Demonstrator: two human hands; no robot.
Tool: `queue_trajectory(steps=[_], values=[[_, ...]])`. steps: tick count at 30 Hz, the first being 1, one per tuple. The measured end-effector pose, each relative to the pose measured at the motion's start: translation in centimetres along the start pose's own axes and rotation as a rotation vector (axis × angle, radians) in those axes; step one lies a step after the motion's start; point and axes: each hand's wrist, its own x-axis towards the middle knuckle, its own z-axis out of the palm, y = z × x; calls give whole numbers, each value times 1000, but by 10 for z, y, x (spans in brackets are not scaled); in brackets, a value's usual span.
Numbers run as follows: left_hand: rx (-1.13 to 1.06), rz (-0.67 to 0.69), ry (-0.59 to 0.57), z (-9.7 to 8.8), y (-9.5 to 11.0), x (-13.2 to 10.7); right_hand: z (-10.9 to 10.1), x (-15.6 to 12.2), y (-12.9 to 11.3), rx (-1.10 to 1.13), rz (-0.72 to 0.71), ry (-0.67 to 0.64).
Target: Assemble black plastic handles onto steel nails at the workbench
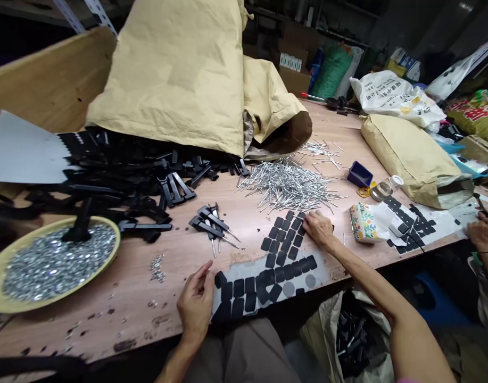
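Observation:
My left hand (196,303) lies on the wooden table with its fingers apart, just beside the lower end of a backing sheet of black rubber pads (267,276). Several pads are gone from that sheet, leaving grey round marks. My right hand (319,229) rests on the sheet's upper end, its fingertips on the pads; I cannot tell whether it pinches one. Just beyond that hand lies a heap of silver metal pins (287,183). To the left of the sheet lie several black parts with metal pins (209,223).
A yellow plate of small metal nuts (102,222) and a black parts pile (120,175) fill the table's left side. A kraft paper sack (167,74) lies behind. At right, a co-worker's hand (483,231) is beside another pad sheet (411,226).

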Motion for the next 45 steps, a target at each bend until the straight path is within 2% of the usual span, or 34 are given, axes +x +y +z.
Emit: queue_trajectory(steps=[3, 5, 10, 14, 19, 20, 23, 25, 28, 31, 33, 35, 36, 38, 39, 41, 43, 45], values=[[5, 3, -7, 0, -2, 1, -5, -4, -4, 15, -215, -17], [7, -5, 0, 0, -2, 0, -5, -10, -11, 25, -292, -24], [30, -17, -6, 2, -1, 0, -5, -17, -25, 21, -220, -8], [106, 101, -26, 1, 8, 9, -9, -10, -14, 80, -187, -52], [377, 420, -107, 16, 31, 42, -10, 16, 14, 73, 226, -72], [464, 468, -117, 22, 36, 50, -8, 18, 13, 72, 222, -72], [641, 564, -198, 37, 46, 74, -10, 12, 1, 89, 5, -74], [692, 593, -266, 44, 48, 83, -23, -4, -6, 85, -3, -57], [705, 658, -357, 46, 46, 91, -60, -42, 0, 92, 236, -48], [676, 747, -437, 44, 40, 99, -105, -103, 15, 174, 424, -197], [671, 780, -486, 44, 39, 101, -123, -153, 20, 258, 493, -324], [671, 789, -525, 43, 40, 101, -125, -199, 24, 349, 544, -428], [677, 794, -548, 43, 41, 101, -120, -218, 25, 358, 566, -434], [695, 829, -590, 44, 44, 102, -106, -238, 30, 299, 597, -318], [702, 840, -599, 45, 46, 102, -98, -239, 33, 304, 600, -255], [687, 845, -606, 46, 49, 104, -87, -221, 33, 349, 576, -128], [654, 849, -594, 48, 54, 106, -82, -181, 24, 420, 503, -37], [567, 877, -533, 47, 62, 107, -81, -129, 1, 498, 386, 7]])
